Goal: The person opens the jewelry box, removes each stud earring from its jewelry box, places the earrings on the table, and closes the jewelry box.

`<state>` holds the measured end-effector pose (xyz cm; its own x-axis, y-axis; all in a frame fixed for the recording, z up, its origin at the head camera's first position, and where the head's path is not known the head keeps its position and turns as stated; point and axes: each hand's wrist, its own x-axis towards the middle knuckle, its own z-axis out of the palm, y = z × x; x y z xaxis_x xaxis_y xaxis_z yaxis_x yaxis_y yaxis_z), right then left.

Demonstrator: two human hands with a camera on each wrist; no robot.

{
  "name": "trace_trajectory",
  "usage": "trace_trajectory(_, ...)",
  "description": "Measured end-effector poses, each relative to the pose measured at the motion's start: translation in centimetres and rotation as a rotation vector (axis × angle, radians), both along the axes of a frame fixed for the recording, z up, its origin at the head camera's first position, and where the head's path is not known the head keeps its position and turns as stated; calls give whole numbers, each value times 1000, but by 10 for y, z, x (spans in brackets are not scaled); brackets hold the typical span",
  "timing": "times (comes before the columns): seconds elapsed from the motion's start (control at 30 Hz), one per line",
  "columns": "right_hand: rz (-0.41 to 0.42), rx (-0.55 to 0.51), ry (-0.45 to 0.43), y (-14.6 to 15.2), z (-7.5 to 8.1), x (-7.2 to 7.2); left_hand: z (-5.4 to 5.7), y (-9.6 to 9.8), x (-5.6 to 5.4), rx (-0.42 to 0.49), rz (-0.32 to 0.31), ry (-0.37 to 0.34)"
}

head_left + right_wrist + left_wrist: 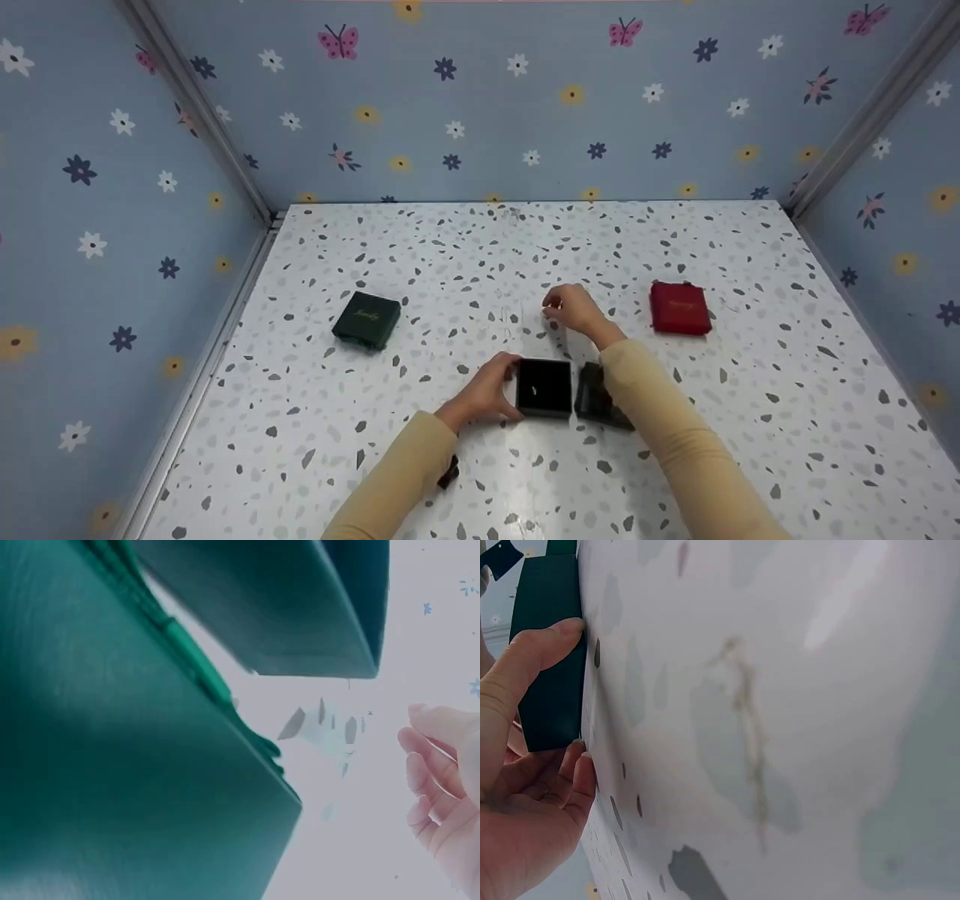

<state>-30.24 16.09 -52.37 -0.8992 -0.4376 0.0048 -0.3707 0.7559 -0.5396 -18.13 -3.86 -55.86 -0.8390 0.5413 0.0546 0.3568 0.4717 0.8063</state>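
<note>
My left hand (486,390) grips the left side of an open dark box (546,414) on the speckled table (450,262), thumb at its near edge, fingers around the far one. A small shiny piece (534,391) sits inside. My right hand (576,307) hangs beyond the box, arm stretched over a second dark piece (592,397), thumb and fingers curled close together; whether they hold anything tiny, I cannot tell.

Gold lettering (367,316) on the green box (366,325), more on the red box (680,319) — neither legible.
</note>
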Motion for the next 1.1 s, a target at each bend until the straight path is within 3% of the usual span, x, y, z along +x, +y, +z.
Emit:
trace_trajectory(0.4, 78, 10, -17, 7, 13, 6, 1, 1, 0, 3, -4, 15)
trace_trajectory(0.67, 138, -31, 64, 10, 18, 16, 0, 0, 0, 9, -14, 26)
trace_trajectory(1.1, 178, -49, 101, 15, 20, 34, 2, 0, 0, 11, 8, -12)
